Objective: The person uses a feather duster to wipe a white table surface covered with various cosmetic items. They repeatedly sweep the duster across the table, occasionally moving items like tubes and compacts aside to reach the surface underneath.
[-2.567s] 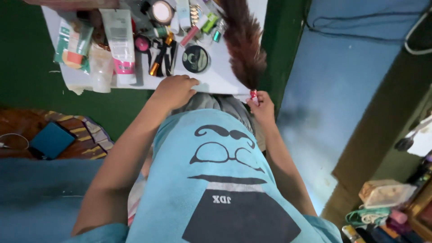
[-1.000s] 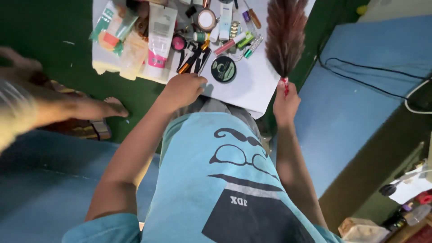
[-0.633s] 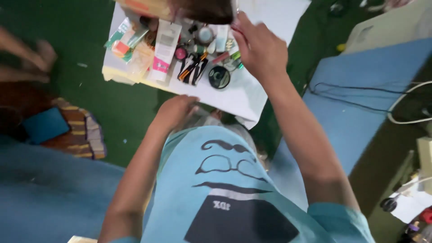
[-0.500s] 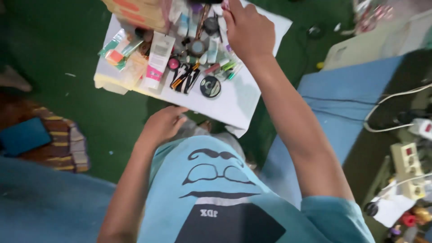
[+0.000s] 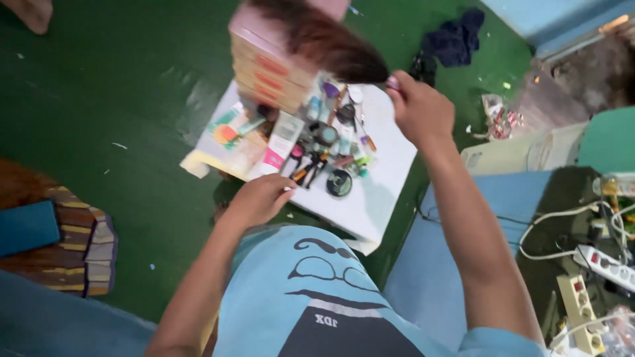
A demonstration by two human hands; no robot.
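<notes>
**Feather duster over a crowded little table**

Your right hand is raised above the far side of the white table, fingers wrapped tight around the short handle of a brown feather duster. Only a small pinkish tip of that handle shows at your knuckles. The plume points away from you and to the left, and it hangs over a stack of pink and tan boxes at the table's far left corner. It is blurred, so you cannot tell whether the feathers touch the boxes or hover just above them.

Your left hand sits at the near edge of the table, fingers curled loosely with nothing visibly in them; it seems to rest on the edge, close to a white tube with a pink end. The two hands are well apart, with the clutter of cosmetics between them.

That clutter fills the left half of the tabletop (small bottles, pencils and jars packed together, most too small to name). A round dark tin lies at its near side, just beside a fan of black-and-orange pencils. The right half of the tabletop is bare white.

The table stands on a green floor. A striped mat lies to your left, and a white power strip with cables to your right.
</notes>
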